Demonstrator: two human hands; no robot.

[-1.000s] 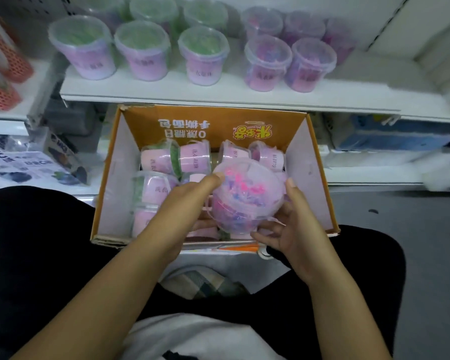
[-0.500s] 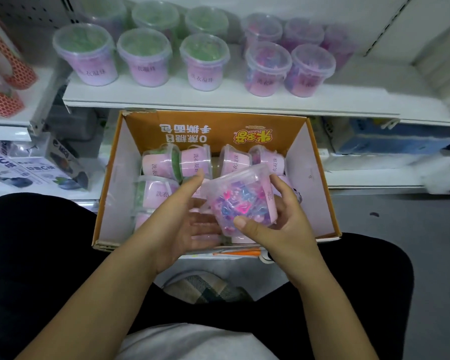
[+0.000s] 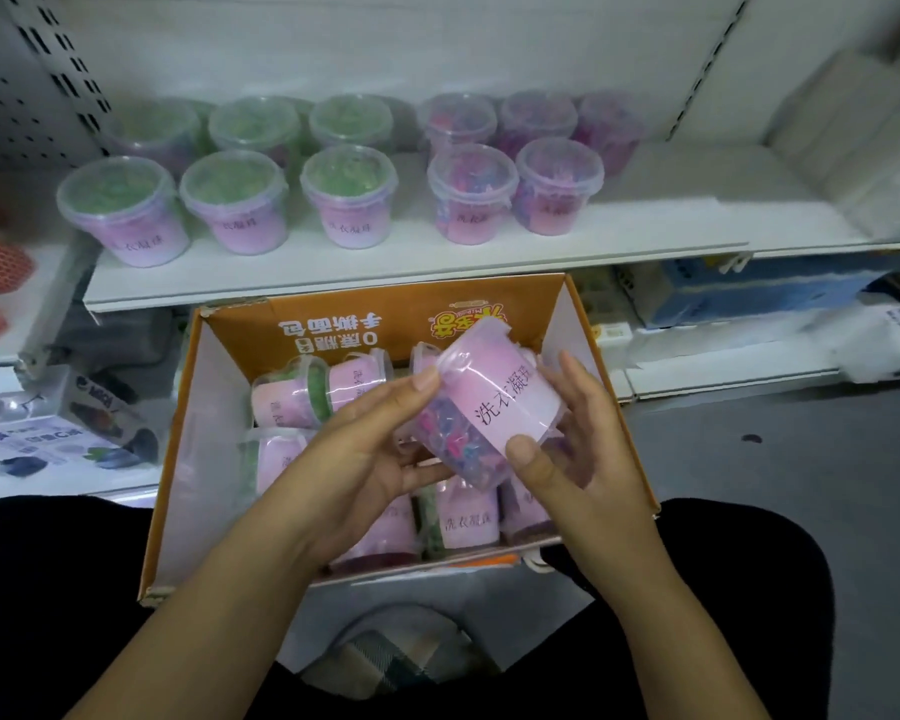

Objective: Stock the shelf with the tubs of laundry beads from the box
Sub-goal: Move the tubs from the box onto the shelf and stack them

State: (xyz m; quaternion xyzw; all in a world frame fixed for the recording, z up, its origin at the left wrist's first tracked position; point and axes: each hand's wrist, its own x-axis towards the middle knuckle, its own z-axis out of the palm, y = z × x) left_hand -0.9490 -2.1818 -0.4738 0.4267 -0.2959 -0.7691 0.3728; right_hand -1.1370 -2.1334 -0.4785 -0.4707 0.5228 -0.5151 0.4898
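The person wears black trousers [image 3: 68, 589]; 2 forearms [image 3: 214, 621] bare.

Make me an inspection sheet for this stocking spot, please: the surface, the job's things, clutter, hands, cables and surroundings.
Surface: white shelf, with a bare stretch at its right end.
Job's things: held tub tilted above the box, label towards the camera; more tubs lie on their sides in the box; green-bead tubs stand upright on the shelf's left part, pink-bead tubs to their right.
Clutter: nothing seen.
Hands: left hand and right hand both hold the held tub, right thumb on its label.
Cables: nothing seen.
Surroundings: orange-netted packs at far left, blue pack on a lower shelf, grey floor.
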